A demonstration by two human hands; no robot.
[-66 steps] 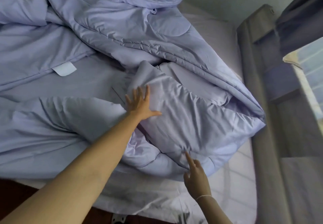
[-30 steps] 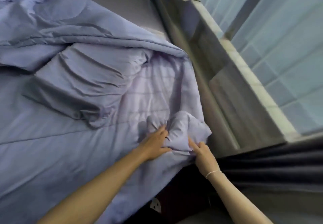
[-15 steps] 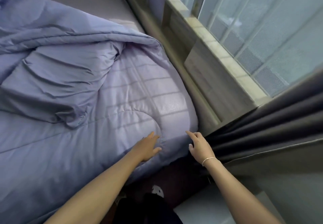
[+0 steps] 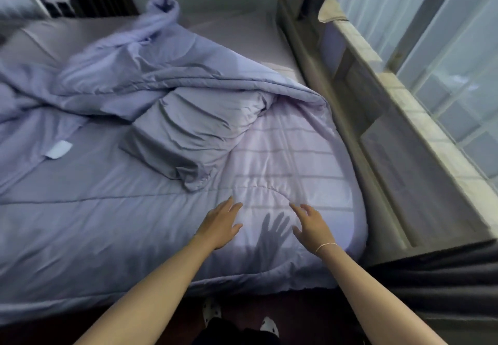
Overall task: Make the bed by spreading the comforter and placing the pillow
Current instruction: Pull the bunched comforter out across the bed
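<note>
Lavender comforter (image 4: pixel 107 223) covers the bed beside the window (image 4: pixel 431 48); 2 hands spread flat: left hand (image 4: pixel 219 223), right hand (image 4: pixel 314 224).

Bed (image 4: pixel 242 29): lavender comforter (image 4: pixel 107 223) flat near foot, bunched toward far end

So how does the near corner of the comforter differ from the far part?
The near corner lies flat and smooth, lit pale by window light; the far part is bunched and folded, in duller shade. Both hands, left and right, are open over the near corner. Both parts are the same lilac fabric.
</note>
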